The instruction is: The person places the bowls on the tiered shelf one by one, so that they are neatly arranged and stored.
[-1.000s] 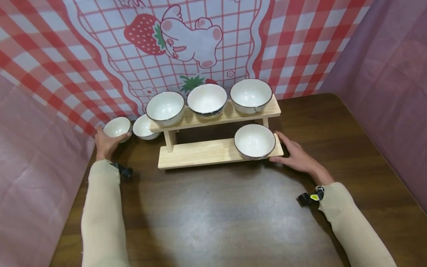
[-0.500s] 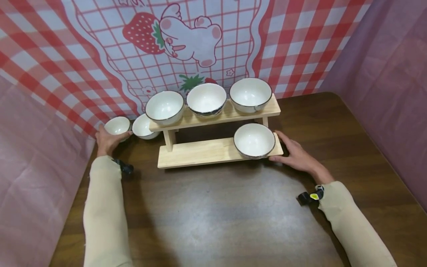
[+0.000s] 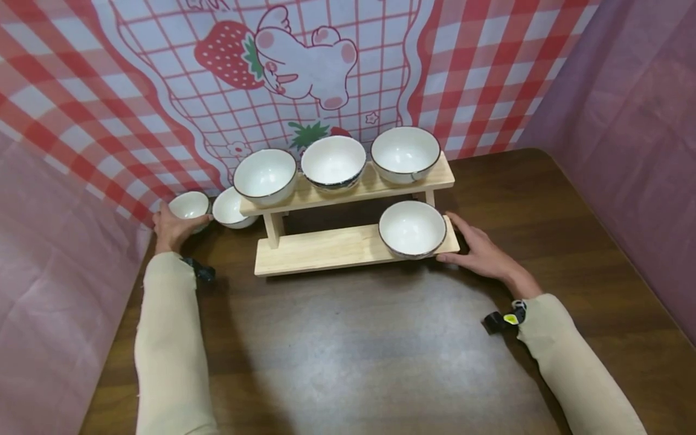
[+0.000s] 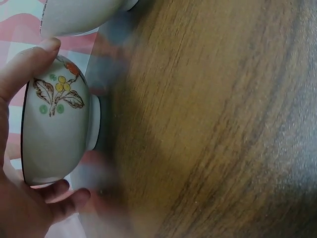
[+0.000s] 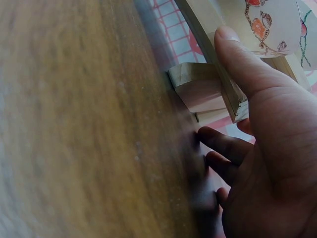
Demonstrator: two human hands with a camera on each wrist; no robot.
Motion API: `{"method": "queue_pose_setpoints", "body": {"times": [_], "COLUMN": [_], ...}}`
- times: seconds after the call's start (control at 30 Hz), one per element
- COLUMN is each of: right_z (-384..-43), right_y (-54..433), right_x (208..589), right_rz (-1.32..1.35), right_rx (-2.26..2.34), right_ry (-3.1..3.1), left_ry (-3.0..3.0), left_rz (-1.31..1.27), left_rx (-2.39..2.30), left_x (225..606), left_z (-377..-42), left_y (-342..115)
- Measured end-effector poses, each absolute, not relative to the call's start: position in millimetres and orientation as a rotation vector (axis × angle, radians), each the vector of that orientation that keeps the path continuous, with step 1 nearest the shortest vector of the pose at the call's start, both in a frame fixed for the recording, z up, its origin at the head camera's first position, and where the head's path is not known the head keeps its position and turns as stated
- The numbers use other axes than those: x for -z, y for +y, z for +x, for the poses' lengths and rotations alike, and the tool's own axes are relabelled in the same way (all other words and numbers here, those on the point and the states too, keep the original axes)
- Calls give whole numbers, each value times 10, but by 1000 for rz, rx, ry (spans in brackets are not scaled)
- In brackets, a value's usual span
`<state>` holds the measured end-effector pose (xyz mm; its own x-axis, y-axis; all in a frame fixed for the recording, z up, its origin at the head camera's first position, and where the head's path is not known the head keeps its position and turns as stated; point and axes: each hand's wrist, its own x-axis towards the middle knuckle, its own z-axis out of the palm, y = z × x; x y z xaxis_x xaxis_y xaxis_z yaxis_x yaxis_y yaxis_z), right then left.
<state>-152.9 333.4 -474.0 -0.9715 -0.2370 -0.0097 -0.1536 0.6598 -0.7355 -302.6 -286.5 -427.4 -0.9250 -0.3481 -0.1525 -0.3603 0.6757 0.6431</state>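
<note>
At the far left of the head view, my left hand point(image 3: 172, 228) holds a small white bowl point(image 3: 190, 206). Its thumb and fingers span opposite sides of the bowl, whose outer wall carries a painted leaf and berry sprig point(image 4: 60, 91) in the left wrist view. My right hand point(image 3: 481, 251) grips the right end of the lower board of a two-tier wooden stand point(image 3: 315, 249), thumb along the front edge, fingers around the end. Next to that hand, a dark-rimmed white bowl point(image 3: 412, 229) sits on the lower board.
Three bowls stand in a row on the upper board: left bowl point(image 3: 265, 175), middle bowl point(image 3: 333, 161), right bowl point(image 3: 405, 153). Another bowl point(image 3: 232, 208) is on the table between the held bowl and the stand. A checked cloth point(image 3: 478, 66) hangs behind the brown table point(image 3: 348, 344).
Both hands keep their places on the bowl and the stand. Only the head view has shifted slightly.
</note>
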Motion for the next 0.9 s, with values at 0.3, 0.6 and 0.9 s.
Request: {"method": "queue_pose_setpoints", "body": {"times": [0.3, 0.6, 0.9], "right_z": [-1531, -1525, -1539], "right_y": [3334, 3343, 3337], "right_x": [4744, 4751, 4758], "right_rz": [-321, -322, -330], "right_rx": [1204, 1211, 1224], "right_ry": [2767, 2774, 2773], "left_ry": [2930, 3003, 3005], "left_rz": [-596, -584, -605], "left_rx": [-1167, -1205, -1317], "left_x": [4325, 4372, 4409], "left_z": [-2995, -2981, -2917], "left_y": [-2871, -2860, -2880]}}
